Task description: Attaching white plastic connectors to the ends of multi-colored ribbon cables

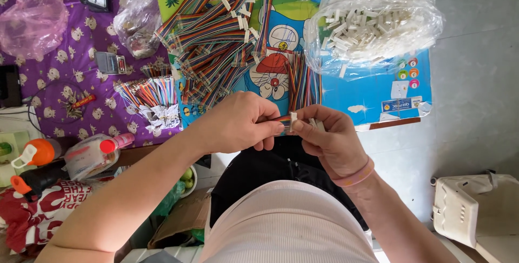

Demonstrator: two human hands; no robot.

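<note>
left hand (238, 125) pinches multicoloured ribbon cable (280, 118) | right hand (330, 136) holds small white plastic connector (293, 121) | heap of rainbow cables (216, 36) beyond

The left hand (238, 123) covers most of the thin rainbow-striped ribbon cable (281, 118); only a short end shows. The small white plastic connector (293, 122) is largely buried between fingertips, perhaps more than one. The clear bag of white plastic connectors (373, 20) is cut off by the top edge.
</note>
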